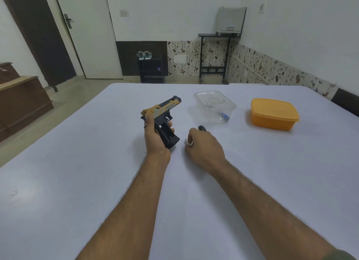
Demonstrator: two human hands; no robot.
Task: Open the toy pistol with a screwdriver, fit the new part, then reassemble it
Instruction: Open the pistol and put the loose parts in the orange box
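Observation:
A toy pistol (165, 114) with a gold and white slide and a dark navy frame is held up over the middle of the table. My left hand (155, 137) grips it by the grip, thumb up along the rear of the slide, barrel pointing away to the right. My right hand (204, 145) lies just right of the pistol's base with its fingers curled round a screwdriver. Only the screwdriver's black handle end (202, 128) shows past my knuckles, and something small and pale shows between the fingertips.
A clear plastic container (214, 106) with a small blue-tipped item and other small parts stands behind my right hand. An orange lidded box (274, 114) sits further right. The white table (77, 162) spreads wide around both arms.

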